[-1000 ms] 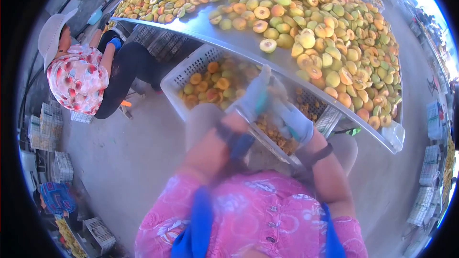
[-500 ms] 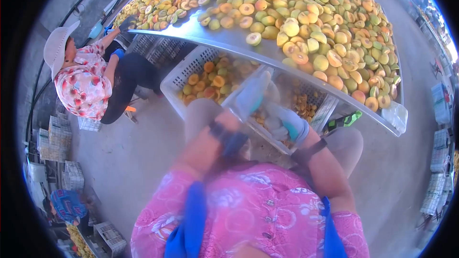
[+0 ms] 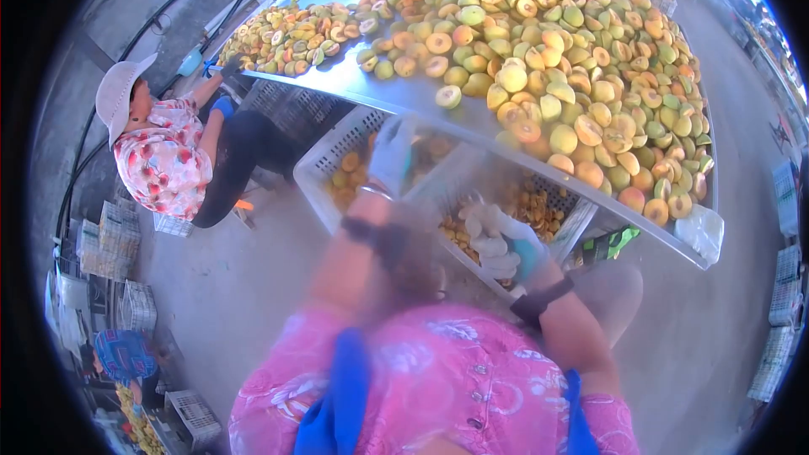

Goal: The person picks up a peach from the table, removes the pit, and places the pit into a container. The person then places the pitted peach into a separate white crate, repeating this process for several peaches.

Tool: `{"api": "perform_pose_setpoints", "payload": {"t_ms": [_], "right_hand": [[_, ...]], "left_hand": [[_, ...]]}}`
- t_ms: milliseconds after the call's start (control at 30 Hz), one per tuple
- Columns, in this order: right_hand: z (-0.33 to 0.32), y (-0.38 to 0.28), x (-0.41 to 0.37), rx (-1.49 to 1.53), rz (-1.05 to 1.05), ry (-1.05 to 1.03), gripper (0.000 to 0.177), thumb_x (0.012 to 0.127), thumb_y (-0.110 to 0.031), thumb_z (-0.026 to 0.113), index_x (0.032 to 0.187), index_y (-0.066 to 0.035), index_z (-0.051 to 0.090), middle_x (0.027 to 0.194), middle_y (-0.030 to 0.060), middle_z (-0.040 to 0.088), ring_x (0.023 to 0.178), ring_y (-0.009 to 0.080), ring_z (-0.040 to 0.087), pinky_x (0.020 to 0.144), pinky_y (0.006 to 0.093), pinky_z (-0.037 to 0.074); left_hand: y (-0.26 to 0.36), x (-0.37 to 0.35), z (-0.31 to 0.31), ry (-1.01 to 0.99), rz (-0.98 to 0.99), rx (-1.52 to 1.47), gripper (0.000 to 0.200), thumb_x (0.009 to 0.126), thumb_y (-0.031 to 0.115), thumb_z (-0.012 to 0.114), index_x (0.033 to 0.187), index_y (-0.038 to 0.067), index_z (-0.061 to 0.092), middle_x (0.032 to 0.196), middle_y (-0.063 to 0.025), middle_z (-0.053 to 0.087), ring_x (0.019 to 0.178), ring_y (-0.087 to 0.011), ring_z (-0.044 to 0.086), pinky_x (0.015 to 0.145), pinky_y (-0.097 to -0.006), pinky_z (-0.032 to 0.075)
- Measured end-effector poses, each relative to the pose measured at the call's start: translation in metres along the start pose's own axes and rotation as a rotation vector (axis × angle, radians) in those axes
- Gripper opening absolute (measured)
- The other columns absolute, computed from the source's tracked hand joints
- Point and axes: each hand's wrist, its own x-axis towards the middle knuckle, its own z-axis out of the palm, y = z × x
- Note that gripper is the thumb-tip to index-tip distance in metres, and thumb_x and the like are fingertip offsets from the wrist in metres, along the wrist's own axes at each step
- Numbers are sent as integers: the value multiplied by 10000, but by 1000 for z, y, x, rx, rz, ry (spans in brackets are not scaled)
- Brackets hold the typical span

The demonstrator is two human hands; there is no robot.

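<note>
My gloved left hand is over the left white crate of halved fruit, below the table edge; its fingers are smeared and what it holds, if anything, is hidden. My gloved right hand hovers over the right crate, which contains small brownish pieces. Its fingers are curled around something I cannot make out. Above both hands, a heap of halved yellow-green fruit covers much of the metal table.
A seated person in a cap works at the table's left end. Another person is at lower left. Stacked crates stand at left, more crates at right. A clear plastic bag lies on the table's right corner.
My left hand has moved left, away from my right hand, to over the left crate. My right hand stays over the right crate, a little lower. The whole view has shifted slightly.
</note>
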Motion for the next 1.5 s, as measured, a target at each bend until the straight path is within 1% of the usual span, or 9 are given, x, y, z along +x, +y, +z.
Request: {"api": "perform_pose_setpoints", "payload": {"t_ms": [300,667,833,900,1033,1100,1233,1433,1500], "right_hand": [[18,-9,12,-233,-126,370,341,1020,-443,451,1028,-116,547,638,-60,406,391,34,282,350,187,232],[0,-11,21,-452,-269,522,308,998,-435,495,1002,-132,544,662,-37,428,420,63,317,378,211,250],[-5,-10,24,-627,-450,578,305,1001,-426,489,1007,-124,532,650,-13,446,425,90,344,379,234,261],[-15,-14,22,-722,-446,642,393,1025,-349,480,1226,-26,579,1043,-31,580,867,76,511,767,230,446],[-3,-14,14,-786,-454,648,373,1023,-324,489,1228,-24,575,1050,-31,577,861,58,505,741,218,446],[0,-12,16,-833,-548,641,325,1012,-394,481,1076,-83,549,645,-17,502,445,94,420,395,234,314],[5,-9,16,-871,-575,718,317,1015,-376,485,1108,-83,566,658,-33,501,483,65,434,411,220,319],[0,-14,8,-1346,-543,852,358,994,-309,510,1167,1,553,957,197,651,861,320,621,786,391,483],[10,-15,5,-1448,-520,857,363,994,-302,489,1168,13,534,1011,275,638,955,432,604,828,444,468]], "left_hand": [[5,92,45,-136,25,1310,746,898,531,504,1442,36,378,1427,-228,458,1311,-356,459,1146,-408,261],[-15,87,52,-291,228,1167,619,804,313,672,1344,83,477,1216,-179,590,1123,-331,580,945,-413,472],[10,13,78,-238,-209,-583,324,860,151,621,1166,63,561,1075,-77,626,986,-213,624,842,-373,542],[-6,2,82,-257,-139,-467,312,861,157,618,1149,52,557,1047,-81,626,963,-227,627,849,-396,543],[-17,-17,81,-388,-438,-963,276,880,170,599,1117,38,556,1006,-96,624,929,-248,628,843,-429,545],[-11,-31,85,-340,-457,-978,288,885,185,600,1127,34,562,1027,-106,632,938,-248,630,838,-427,547],[-16,-47,92,-293,-2,-467,330,898,207,617,1165,16,576,1100,-137,647,988,-249,636,840,-396,550],[11,-77,97,-254,396,205,353,949,222,609,1229,13,558,1126,-142,646,1020,-239,638,885,-346,541],[-3,-72,98,-285,114,-245,363,968,252,589,1247,24,546,1113,-128,649,999,-237,643,872,-340,546]]}}
